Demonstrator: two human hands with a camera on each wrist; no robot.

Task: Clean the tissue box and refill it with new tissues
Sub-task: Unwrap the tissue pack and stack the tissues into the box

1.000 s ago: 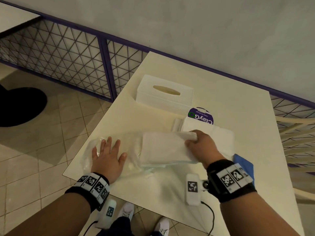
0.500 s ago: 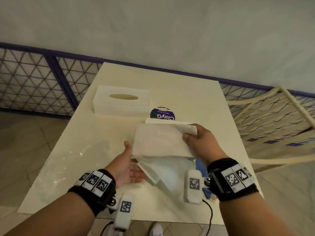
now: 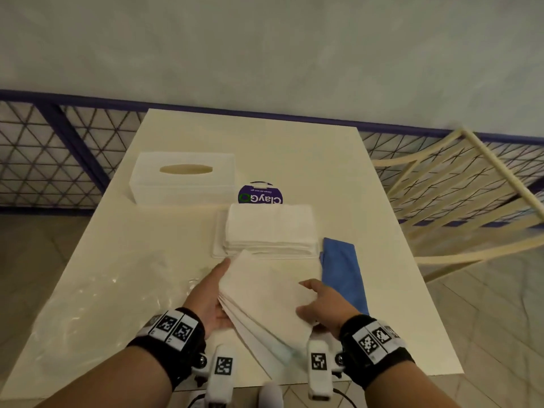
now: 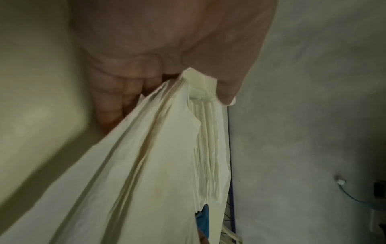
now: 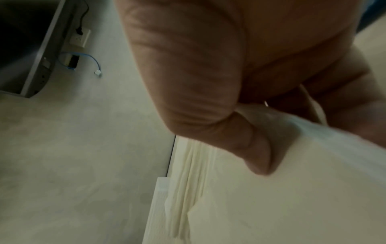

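Both my hands hold a fanned bundle of white tissues (image 3: 265,293) just above the near part of the table. My left hand (image 3: 219,282) grips its left edge, thumb on top and fingers under, as the left wrist view shows on the tissues (image 4: 167,156). My right hand (image 3: 312,293) pinches the right side, with the thumb pressed onto the tissues (image 5: 261,206). The white tissue box cover (image 3: 182,178), with its oval slot, stands at the far left. A second tissue stack (image 3: 269,228) lies on a flat white base mid-table.
A crumpled clear plastic wrapper (image 3: 103,290) lies on the table (image 3: 294,148) at the near left. A folded blue cloth (image 3: 343,275) lies right of my hands. A purple round label (image 3: 260,194) sits behind the stack. A cream chair (image 3: 459,201) stands at the right.
The bundle came out of the plastic wrapper, which now lies at the left. My left hand left the wrapper and took the bundle's left edge. The bundle turned and sank nearer to me.
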